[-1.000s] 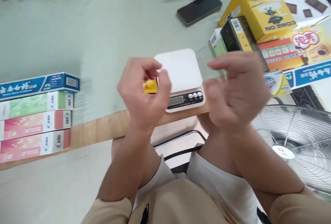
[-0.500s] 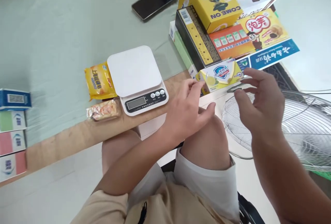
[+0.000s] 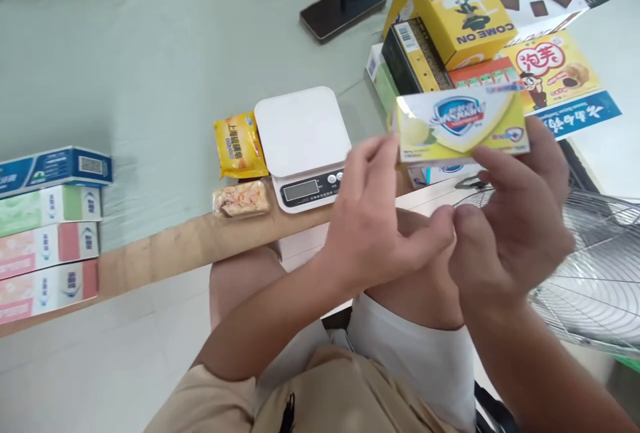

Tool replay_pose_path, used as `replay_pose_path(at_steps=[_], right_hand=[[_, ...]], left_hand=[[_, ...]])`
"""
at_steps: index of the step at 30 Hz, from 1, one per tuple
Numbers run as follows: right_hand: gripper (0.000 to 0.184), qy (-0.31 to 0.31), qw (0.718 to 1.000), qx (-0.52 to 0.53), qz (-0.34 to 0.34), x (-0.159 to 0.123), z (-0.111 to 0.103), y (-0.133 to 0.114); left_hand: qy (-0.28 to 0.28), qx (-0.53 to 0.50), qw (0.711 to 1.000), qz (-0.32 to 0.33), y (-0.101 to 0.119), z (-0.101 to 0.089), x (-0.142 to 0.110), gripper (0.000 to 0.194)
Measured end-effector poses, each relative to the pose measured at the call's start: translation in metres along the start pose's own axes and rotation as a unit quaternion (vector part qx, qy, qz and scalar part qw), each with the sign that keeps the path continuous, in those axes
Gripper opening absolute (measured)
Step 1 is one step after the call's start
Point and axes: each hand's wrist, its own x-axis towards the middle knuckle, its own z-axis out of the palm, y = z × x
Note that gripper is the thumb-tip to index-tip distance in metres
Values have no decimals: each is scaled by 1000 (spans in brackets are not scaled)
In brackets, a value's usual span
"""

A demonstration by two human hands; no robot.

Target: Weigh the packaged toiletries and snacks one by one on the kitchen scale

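Observation:
Both my hands hold a yellow and white soap box up in front of me, above the table's front edge. My left hand grips its left end with fingers curled under it. My right hand grips its right end and underside. A white kitchen scale stands on the table just left of the box, with nothing on its platform. A yellow snack packet lies beside the scale's left side, and a small clear-wrapped snack lies in front of it.
Several stacked cartons sit at the back right, among them a yellow box and a cream-puff box. A black phone lies on the green cloth. Toothpaste boxes line the left edge. A fan grille stands at the right.
The soap box has been lifted from the table's edge and is now held up by both hands. The camera view has shifted slightly to the left.

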Motion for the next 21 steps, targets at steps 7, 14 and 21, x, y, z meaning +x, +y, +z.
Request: replay_pose_path(at_steps=[7, 14, 21], right_hand=[[39, -74, 995, 13, -57, 16, 80, -44], [44, -103, 994, 32, -24, 6, 92, -17], [54, -88, 995, 32, -37, 7, 94, -1]], left_hand=[[43, 79, 983, -161, -36, -75, 11, 38], [44, 143, 974, -171, -64, -101, 9, 39], [-28, 131, 982, -129, -83, -102, 16, 64]])
